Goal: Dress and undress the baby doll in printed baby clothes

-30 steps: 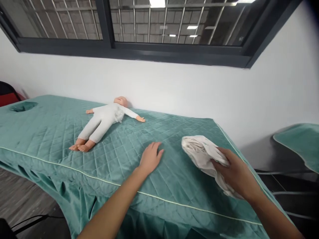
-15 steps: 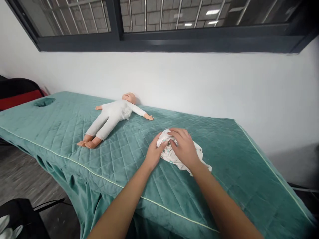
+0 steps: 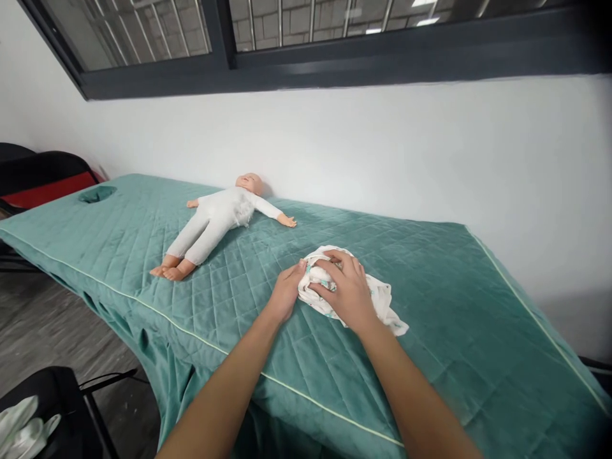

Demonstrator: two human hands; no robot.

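Observation:
A crumpled white cloth (image 3: 380, 299) with small printed marks lies on the green quilted bed (image 3: 444, 299). My right hand (image 3: 347, 290) rests on top of it with fingers curled into the fabric. My left hand (image 3: 285, 294) grips the cloth's left edge. A baby doll (image 3: 217, 220) in a white suit lies on its back near the wall, arms spread, to the left of my hands.
The bed runs along a white wall under a dark-framed window (image 3: 306, 44). A face hole (image 3: 97, 194) is at the bed's far left end. A black and red chair (image 3: 43, 178) stands beyond it. A dark chair with white cloth (image 3: 29, 424) sits at the lower left.
My right hand carried the white cloth from the bed's right side to the middle and laid it down. My left hand moved onto the cloth's left edge and both hands now grip it.

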